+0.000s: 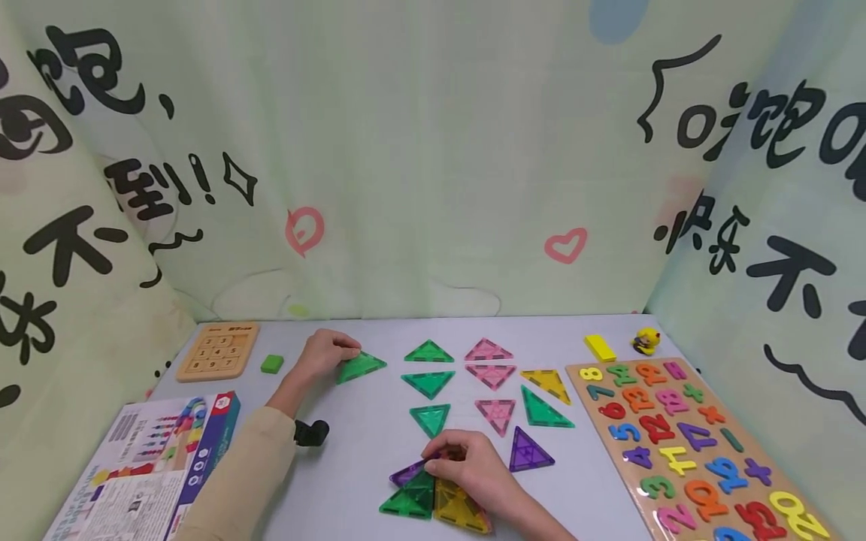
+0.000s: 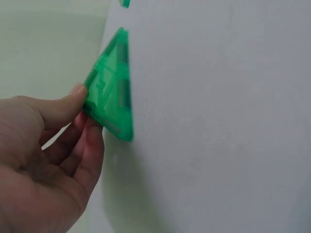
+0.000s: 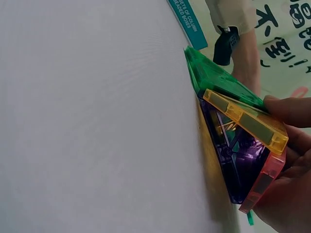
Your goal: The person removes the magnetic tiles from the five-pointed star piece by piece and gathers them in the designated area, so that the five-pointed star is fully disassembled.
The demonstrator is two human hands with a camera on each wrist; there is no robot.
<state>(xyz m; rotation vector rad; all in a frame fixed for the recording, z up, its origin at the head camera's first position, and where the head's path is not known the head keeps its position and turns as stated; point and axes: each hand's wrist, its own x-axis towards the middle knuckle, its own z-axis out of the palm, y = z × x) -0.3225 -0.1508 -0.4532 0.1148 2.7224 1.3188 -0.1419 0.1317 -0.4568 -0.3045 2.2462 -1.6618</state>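
At the table's back left, my left hand (image 1: 323,353) pinches a green triangular magnetic tile (image 1: 361,367) by one end between thumb and fingers. In the left wrist view that tile is tilted on edge. Near the front, my right hand (image 1: 476,466) grips a joined cluster of triangular magnetic tiles: green (image 1: 411,497), yellow (image 1: 458,507), purple (image 3: 243,150) and pink (image 3: 262,182). The thumb and fingers hold the cluster at its top and side; part of it is hidden behind the hand. Loose green (image 1: 428,383), pink (image 1: 497,413), yellow (image 1: 546,383) and purple (image 1: 530,452) triangles lie between the hands and to their right.
A wooden number board (image 1: 218,352), a green block (image 1: 272,364) and a printed box (image 1: 142,466) are on the left. On the right are a colourful number puzzle board (image 1: 670,436), a yellow block (image 1: 600,348) and a small yellow figure (image 1: 646,340). A printed curtain (image 1: 433,165) surrounds the table.
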